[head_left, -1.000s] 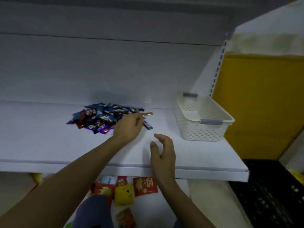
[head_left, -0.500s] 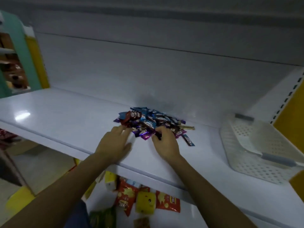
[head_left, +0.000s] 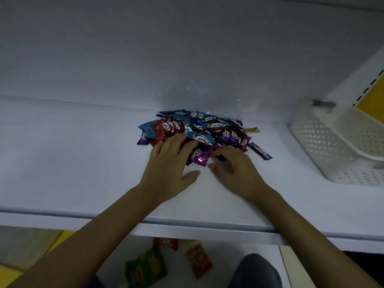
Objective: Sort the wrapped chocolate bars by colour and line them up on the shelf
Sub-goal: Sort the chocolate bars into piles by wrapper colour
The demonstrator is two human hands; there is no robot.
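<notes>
- Nearest, below the shelf's front lip, a green packet [head_left: 145, 267], an orange packet [head_left: 198, 259] and a red packet [head_left: 165, 243] are seen on a lower level; their print is too blurred to be read, and the red one is half hidden by the lip.
- A dark-clothed knee [head_left: 255, 271] is cut off by the bottom edge.
- Both forearms are stretched over the white shelf [head_left: 72, 163].
- The left hand [head_left: 168, 167] is laid flat with fingers straight and spread, its fingertips resting on the near left edge of the pile.
- The right hand [head_left: 234, 169] is bent down at the near right edge, knuckles raised; whether a bar is pinched beneath the fingers cannot be told.
- The pile of wrapped chocolate bars [head_left: 199, 132] is heaped mid-shelf against the back panel [head_left: 187, 59], with blue, red, purple and dark wrappers mixed and pointing every way.
- "Choco" is read on several blue wrappers; the smaller print is not made out.
- One blue bar [head_left: 259, 150] is set apart at the right, its long axis running from far left to near right.
- A gold bar [head_left: 252, 130] is laid roughly left to right at the pile's far right edge.
- A white perforated basket [head_left: 311, 138] is stood well apart at the right, cut off by the frame.
</notes>
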